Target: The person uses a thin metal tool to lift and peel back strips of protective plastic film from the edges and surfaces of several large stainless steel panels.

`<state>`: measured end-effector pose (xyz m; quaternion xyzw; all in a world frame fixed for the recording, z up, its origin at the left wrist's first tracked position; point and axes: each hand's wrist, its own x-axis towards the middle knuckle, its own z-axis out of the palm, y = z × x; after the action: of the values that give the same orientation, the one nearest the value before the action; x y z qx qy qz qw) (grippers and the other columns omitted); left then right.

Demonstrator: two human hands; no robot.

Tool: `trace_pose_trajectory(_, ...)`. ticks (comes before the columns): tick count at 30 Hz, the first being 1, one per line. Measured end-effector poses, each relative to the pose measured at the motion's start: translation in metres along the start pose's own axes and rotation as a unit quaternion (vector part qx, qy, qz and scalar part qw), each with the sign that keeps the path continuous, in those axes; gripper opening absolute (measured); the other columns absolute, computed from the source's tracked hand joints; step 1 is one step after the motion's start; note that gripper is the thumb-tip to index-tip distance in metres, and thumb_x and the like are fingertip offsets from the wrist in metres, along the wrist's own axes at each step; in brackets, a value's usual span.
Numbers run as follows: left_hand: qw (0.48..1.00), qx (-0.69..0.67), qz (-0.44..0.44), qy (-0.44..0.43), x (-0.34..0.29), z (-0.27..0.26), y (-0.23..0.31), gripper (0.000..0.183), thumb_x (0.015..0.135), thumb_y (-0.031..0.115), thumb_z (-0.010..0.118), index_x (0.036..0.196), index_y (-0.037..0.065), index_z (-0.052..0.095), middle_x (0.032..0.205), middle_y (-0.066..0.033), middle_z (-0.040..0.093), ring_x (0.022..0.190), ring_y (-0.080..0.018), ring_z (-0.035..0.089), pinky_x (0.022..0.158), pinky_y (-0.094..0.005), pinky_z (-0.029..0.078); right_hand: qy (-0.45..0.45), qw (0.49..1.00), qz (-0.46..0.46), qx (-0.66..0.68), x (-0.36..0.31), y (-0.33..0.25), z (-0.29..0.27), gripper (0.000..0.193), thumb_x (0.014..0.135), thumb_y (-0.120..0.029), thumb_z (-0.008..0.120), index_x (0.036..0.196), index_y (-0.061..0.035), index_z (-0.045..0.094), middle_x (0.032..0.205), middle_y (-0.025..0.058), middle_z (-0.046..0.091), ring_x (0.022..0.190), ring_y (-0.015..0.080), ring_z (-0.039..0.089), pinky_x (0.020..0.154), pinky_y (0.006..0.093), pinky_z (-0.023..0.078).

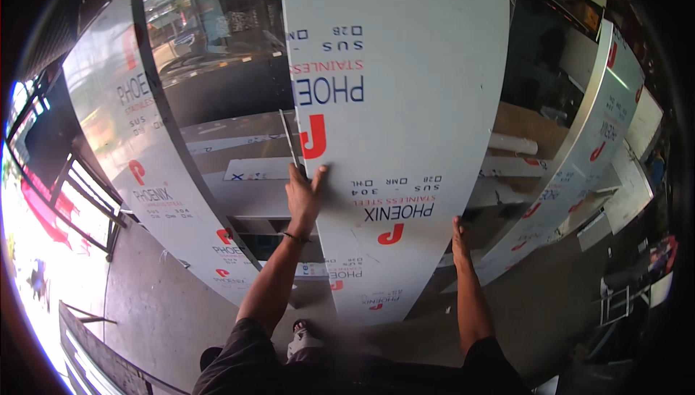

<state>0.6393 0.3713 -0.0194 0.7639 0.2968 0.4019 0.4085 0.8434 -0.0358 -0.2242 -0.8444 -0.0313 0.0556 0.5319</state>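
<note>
Directly in front of me stands a tall metal panel [413, 120], covered in white protective film with red and blue print. My left hand [304, 196] grips its left edge, thumb on the front face and other fingers partly hidden at the side. Just above those fingers a thin grey strip [287, 134] runs along the edge; whether it is loose or part of the panel I cannot tell. Lower down, my right hand [460, 241] holds the right edge, thumb pointing up and fingers mostly hidden behind it.
Similar film-covered panels stand at the left [137, 156] and right [579, 156], joined to a frame with shelves. A white roll [514, 143] lies on the right shelf. A metal rack [83, 199] is at far left, a bench [108, 366] at lower left, on a grey floor [145, 272].
</note>
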Motion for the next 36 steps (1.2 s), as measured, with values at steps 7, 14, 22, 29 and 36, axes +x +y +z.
trace_pose_trajectory(7,0.996,-0.02,0.011,-0.084,0.013,-0.016,-0.011,0.058,0.101,0.052,0.063,0.111,-0.003,0.046,0.08,-0.0306,0.067,0.08,-0.0554,0.066,0.07,-0.0589,0.048,0.004,0.998,0.003,0.058,-0.031,-0.028,0.008,0.097,0.096,-0.08,0.047,0.148,0.0013,0.053,0.147,0.0194,0.058,0.133,0.0337,0.054,0.112,0.0442,0.039)
trace_pose_trajectory(14,0.972,-0.138,0.074,-0.175,0.027,-0.024,-0.022,0.061,0.109,0.057,0.041,0.109,-0.004,0.047,0.067,-0.0261,0.056,0.06,-0.0408,0.063,0.055,-0.0488,0.042,0.071,0.98,-0.113,-0.15,-0.029,-0.02,-0.021,0.075,0.103,-0.067,0.046,0.102,0.007,0.059,0.084,0.0254,0.058,0.08,0.0397,0.057,0.077,0.0495,0.044)
trace_pose_trajectory(22,0.903,-0.374,0.169,-0.125,0.163,-0.069,0.01,0.056,0.112,0.05,0.043,0.096,-0.001,0.062,0.077,-0.005,0.063,0.071,-0.0118,0.06,0.063,-0.0293,0.048,0.194,0.943,-0.088,-0.255,-0.095,-0.277,-0.084,0.054,0.092,-0.052,0.074,0.088,0.0006,0.068,0.08,0.0136,0.067,0.077,0.0221,0.062,0.073,0.0425,0.05)
trace_pose_trajectory(29,0.852,-0.397,0.336,-0.057,0.298,-0.107,0.153,0.05,0.109,0.044,0.055,0.087,-0.001,0.059,0.066,-0.0038,0.05,0.064,-0.0084,0.045,0.056,-0.0291,0.037,0.28,0.691,-0.594,-0.301,-0.152,-0.641,-0.007,0.019,0.099,-0.015,0.07,0.108,0.0013,0.071,0.097,0.0078,0.071,0.093,0.0148,0.065,0.083,0.0305,0.05)
trace_pose_trajectory(36,0.855,-0.194,0.48,0.027,0.367,-0.12,0.248,0.059,0.107,0.054,0.053,0.099,-0.002,0.069,0.061,-0.0085,0.044,0.058,-0.016,0.043,0.057,-0.0359,0.038,0.272,0.703,-0.578,-0.313,-0.169,-0.775,0.06,0.053,0.101,-0.037,0.068,0.146,-0.0111,0.056,0.124,0.0119,0.064,0.111,0.0281,0.06,0.1,0.0428,0.049)
